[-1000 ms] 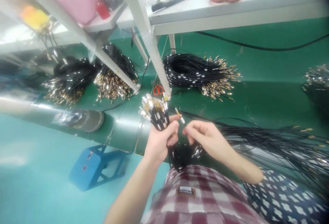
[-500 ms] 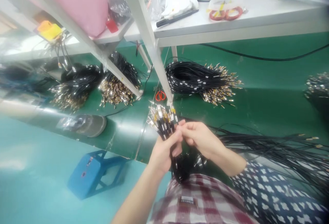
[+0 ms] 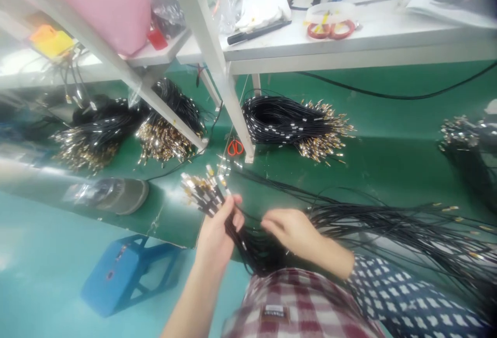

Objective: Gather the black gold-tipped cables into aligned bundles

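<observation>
My left hand (image 3: pixel 219 229) is wrapped round a bundle of black cables (image 3: pixel 209 198) with metal and yellowish connector ends, which fan out up and left above the fist. Below the fist the cables hang in a dark loop (image 3: pixel 260 250) against the checked apron. Apart from it, to the right, is my right hand (image 3: pixel 291 232), its fingers drawn together. A thin black cable runs from the left hand to its fingertips and seems pinched there, though blur hides the exact grip. Loose black cables (image 3: pixel 361 219) lie spread just beyond the right wrist.
Large cable bundles (image 3: pixel 287 120) lie on the green surface (image 3: pixel 396 162) under the white shelf (image 3: pixel 349 50). Red-handled scissors (image 3: pixel 235 147) rest by a metal leg (image 3: pixel 233 100). A blue stool (image 3: pixel 112 276) stands lower left. On the shelf sit a white glove (image 3: pixel 264 4) and a black pen (image 3: pixel 258 32).
My left hand has moved left and down with the cable bundle. My right hand has come away from the connector ends and dropped lower, leaving a gap between the hands.
</observation>
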A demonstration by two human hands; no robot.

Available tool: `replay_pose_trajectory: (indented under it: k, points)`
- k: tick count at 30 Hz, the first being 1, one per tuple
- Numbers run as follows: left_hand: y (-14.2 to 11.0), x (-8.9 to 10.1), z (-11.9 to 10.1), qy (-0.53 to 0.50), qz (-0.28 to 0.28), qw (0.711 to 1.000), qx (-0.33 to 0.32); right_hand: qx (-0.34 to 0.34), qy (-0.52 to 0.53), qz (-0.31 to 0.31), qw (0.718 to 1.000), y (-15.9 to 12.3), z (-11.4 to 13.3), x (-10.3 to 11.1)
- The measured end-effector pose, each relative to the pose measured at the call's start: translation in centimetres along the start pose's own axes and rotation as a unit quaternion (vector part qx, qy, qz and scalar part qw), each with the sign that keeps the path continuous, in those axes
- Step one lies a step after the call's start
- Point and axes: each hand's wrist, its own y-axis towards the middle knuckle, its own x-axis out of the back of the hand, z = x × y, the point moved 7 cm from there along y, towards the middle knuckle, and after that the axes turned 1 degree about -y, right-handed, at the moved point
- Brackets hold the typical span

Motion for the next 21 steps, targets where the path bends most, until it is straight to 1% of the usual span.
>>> replay_pose_trajectory:
  k: [1,3,6,10,13,15,16,18,19,20,21]
  points:
    - [0.2,0.5,-0.1,-0.004,-0.006,1.0,0.001,0.014,-0.046,0.0,0.999,-0.3,-0.3,-0.3]
    - [0.6,1.1,-0.1,-0.01,-0.007,1.0,0.008,0.023,-0.08,0.006,0.997,-0.5,-0.8,-0.8]
    - [0.8,1.6,0.1,-0.02,-0.013,1.0,0.016,0.022,-0.09,0.016,0.996,0.0,-0.8,-1.5]
    - [1.2,1.5,0.7,-0.038,-0.012,0.998,0.048,0.005,-0.104,0.028,0.994,1.0,-0.3,-2.0]
    - [1.6,1.9,0.6,-0.036,-0.003,0.998,0.044,-0.004,-0.103,0.054,0.993,1.2,-0.9,-2.3]
    - [1.9,2.4,0.3,-0.037,0.016,0.998,0.046,-0.03,-0.096,0.095,0.99,1.0,-2.8,-2.5]
    - [2.1,2.8,0.3,-0.045,0.028,0.997,0.053,-0.062,-0.088,0.125,0.986,0.8,-4.4,-2.5]
    - [2.7,4.0,0.2,-0.077,0.036,0.994,0.069,-0.171,-0.059,0.196,0.964,0.4,-8.7,-2.3]
    - [3.1,4.8,0.2,-0.095,0.025,0.993,0.073,-0.229,-0.041,0.22,0.947,0.4,-10.7,-2.0]
    - [3.5,5.7,0.3,-0.112,0.008,0.991,0.073,-0.27,-0.018,0.23,0.935,0.7,-12.3,-1.6]
    - [3.9,6.5,0.4,-0.123,-0.01,0.989,0.077,-0.282,0.01,0.226,0.932,1.7,-13.2,-1.2]
